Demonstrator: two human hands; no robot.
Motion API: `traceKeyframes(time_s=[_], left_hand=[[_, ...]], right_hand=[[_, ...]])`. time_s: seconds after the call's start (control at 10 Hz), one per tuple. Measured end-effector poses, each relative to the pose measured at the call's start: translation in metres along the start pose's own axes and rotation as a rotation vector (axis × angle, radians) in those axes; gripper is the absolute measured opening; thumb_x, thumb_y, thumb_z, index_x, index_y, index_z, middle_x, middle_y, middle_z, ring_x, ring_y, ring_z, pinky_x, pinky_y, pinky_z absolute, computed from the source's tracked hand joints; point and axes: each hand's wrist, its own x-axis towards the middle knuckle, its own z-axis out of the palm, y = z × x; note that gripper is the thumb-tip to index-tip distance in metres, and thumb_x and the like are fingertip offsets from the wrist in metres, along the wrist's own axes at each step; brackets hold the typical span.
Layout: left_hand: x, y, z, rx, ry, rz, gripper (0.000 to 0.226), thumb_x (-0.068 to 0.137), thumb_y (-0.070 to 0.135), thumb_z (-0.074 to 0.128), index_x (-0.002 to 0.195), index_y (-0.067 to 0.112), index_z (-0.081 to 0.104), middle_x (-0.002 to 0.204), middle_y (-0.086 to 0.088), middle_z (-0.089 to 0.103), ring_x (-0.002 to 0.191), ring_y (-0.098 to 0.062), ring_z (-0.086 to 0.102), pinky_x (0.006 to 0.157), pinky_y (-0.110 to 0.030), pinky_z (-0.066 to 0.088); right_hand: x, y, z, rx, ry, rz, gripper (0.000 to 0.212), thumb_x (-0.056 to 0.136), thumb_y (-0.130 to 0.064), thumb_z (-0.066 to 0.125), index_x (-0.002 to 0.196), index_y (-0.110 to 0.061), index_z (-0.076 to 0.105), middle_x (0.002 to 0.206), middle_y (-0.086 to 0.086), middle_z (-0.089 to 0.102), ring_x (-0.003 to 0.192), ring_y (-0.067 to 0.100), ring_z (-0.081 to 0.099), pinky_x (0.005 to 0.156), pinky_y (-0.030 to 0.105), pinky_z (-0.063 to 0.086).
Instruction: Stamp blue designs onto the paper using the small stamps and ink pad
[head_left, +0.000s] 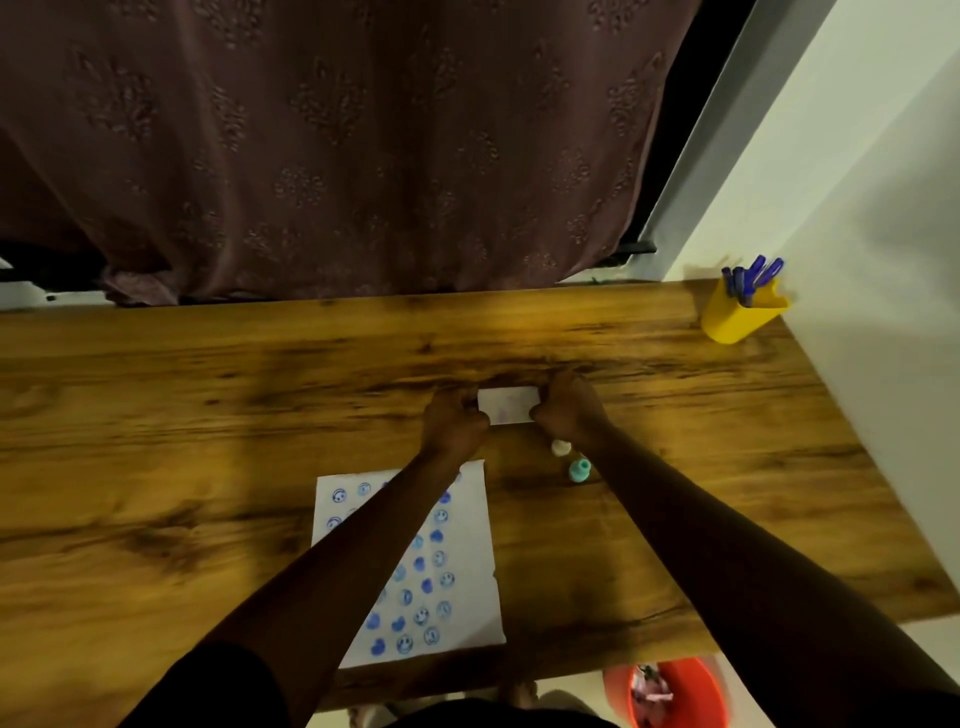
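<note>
A white sheet of paper (467, 587) lies near the front edge of the wooden table (208, 415), covered with several blue smiley and heart prints. Beyond it, the white rectangular ink pad case (506, 404) rests on the table, gripped at its two short ends: my left hand (453, 423) on its left end, my right hand (569, 408) on its right end. Two small stamps stand just right of the paper's top corner, a cream one (561, 447) and a teal one (579, 470), both under my right wrist. Whether the case is lidded is unclear.
A yellow cup (740, 314) holding several blue pens stands at the table's far right corner by the white wall. A brown patterned curtain (337, 145) hangs behind the table. An orange bucket (675, 693) sits on the floor below the front right edge.
</note>
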Motion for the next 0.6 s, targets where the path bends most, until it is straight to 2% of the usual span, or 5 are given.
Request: traceKeyframes(time_s=[0.2,0.3,0.4,0.5,0.6], left_hand=[[-0.003,0.005,-0.015,-0.027,0.006,-0.038,0.041,0.09,0.006,0.074,0.13,0.01,0.067,0.132,-0.015,0.07,0.121,-0.034,0.067,0.092,-0.041,0.062],[-0.008,0.009,-0.032,-0.078,0.018,0.05,0.041,0.089,0.001,0.072,0.129,0.008,0.066,0.131,-0.013,0.07,0.12,-0.032,0.068,0.075,-0.014,0.059],[-0.02,0.018,-0.056,-0.017,0.028,0.161,0.044,0.094,0.004,0.066,0.137,0.014,0.063,0.13,-0.01,0.071,0.118,-0.03,0.069,0.081,-0.019,0.058],[-0.028,0.029,-0.083,0.02,0.055,0.281,0.049,0.101,0.013,0.062,0.149,0.017,0.053,0.144,-0.008,0.064,0.127,-0.027,0.063,0.107,-0.045,0.054],[-0.037,0.051,-0.111,0.032,0.178,0.399,0.048,0.103,0.017,0.058,0.151,0.019,0.051,0.15,-0.008,0.059,0.134,-0.026,0.059,0.111,-0.048,0.05]], right_hand=[[-0.009,-0.001,-0.005,0.024,0.084,-0.044,0.026,0.085,-0.009,0.071,0.109,0.0,0.07,0.106,0.018,0.075,0.096,0.032,0.072,0.071,0.038,0.06],[-0.014,-0.006,-0.009,-0.002,0.144,-0.091,0.032,0.091,-0.021,0.071,0.118,-0.004,0.068,0.113,0.015,0.074,0.104,0.032,0.071,0.083,0.039,0.06],[-0.027,-0.018,-0.015,0.094,0.191,-0.141,0.027,0.094,-0.028,0.07,0.115,-0.012,0.07,0.11,0.008,0.076,0.102,0.026,0.072,0.081,0.03,0.056],[-0.039,-0.039,-0.026,0.177,0.24,-0.255,0.021,0.096,-0.028,0.066,0.112,-0.017,0.074,0.112,0.003,0.078,0.105,0.021,0.071,0.089,0.028,0.053],[-0.052,-0.066,-0.041,0.262,0.287,-0.365,0.026,0.099,-0.029,0.062,0.12,-0.018,0.073,0.115,0.004,0.077,0.105,0.024,0.073,0.092,0.033,0.057]])
